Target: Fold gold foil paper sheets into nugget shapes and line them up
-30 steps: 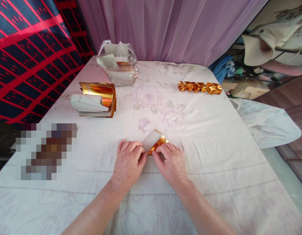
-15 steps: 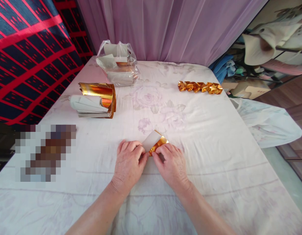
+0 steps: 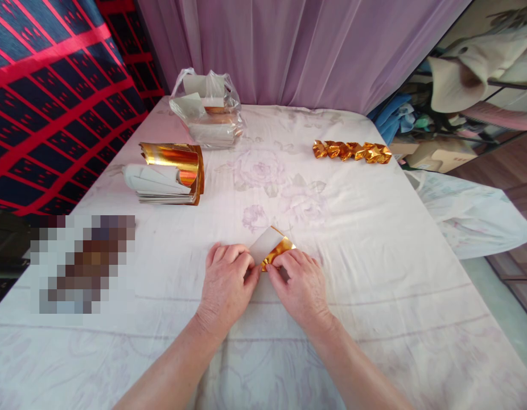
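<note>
My left hand (image 3: pixel 226 283) and right hand (image 3: pixel 298 283) side by side on table (image 3: pixel 374 273) under white floral cloth. Both grips pinched shut on small gold foil paper with white underside (image 3: pixel 272 249), pressed flat between fingertips. Ahead-left of grip: stack of gold-and-white sheets with curled top leaf (image 3: pixel 169 175); beyond it, clear plastic bag of paper (image 3: pixel 207 111). Ahead-right: row of crumpled gold foil pieces (image 3: pixel 352 151).

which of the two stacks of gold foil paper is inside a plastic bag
The far stack of gold foil paper, beside the purple curtain, sits inside a clear plastic bag. The nearer stack lies bare on the white floral cloth, its top gold sheet curled up.
</note>
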Demonstrator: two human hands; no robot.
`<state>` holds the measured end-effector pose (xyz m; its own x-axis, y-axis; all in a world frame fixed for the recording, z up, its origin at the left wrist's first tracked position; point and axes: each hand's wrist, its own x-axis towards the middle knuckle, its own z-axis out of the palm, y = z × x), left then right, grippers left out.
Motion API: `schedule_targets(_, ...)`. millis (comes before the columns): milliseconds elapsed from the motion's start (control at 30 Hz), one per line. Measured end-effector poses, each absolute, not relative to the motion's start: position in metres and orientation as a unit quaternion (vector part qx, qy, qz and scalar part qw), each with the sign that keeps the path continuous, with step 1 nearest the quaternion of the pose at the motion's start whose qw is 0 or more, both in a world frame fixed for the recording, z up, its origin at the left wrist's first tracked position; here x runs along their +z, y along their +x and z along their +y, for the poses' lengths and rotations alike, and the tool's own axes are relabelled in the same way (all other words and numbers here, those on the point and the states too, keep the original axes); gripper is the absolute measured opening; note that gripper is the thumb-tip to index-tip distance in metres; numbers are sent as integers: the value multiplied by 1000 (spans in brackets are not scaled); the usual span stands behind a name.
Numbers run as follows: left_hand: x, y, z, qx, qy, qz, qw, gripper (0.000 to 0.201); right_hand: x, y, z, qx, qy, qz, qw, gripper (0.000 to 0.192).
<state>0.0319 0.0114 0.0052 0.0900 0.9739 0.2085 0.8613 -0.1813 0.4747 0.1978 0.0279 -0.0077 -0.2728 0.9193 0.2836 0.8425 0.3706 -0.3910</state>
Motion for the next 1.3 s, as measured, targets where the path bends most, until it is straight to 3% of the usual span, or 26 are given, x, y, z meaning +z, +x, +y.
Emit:
schedule_targets(800,4,31,11,242,729,630,119,7,-10,210,34,195,-534,-782,255,12)
schedule_targets(1067,4,31,11,243,731,628,114,8,-7,198,28,98,-564,-787,228,10)
schedule_targets(1300,3,30,12,239,729,630,120,8,-7,193,27,102,-579,-776,229,10)
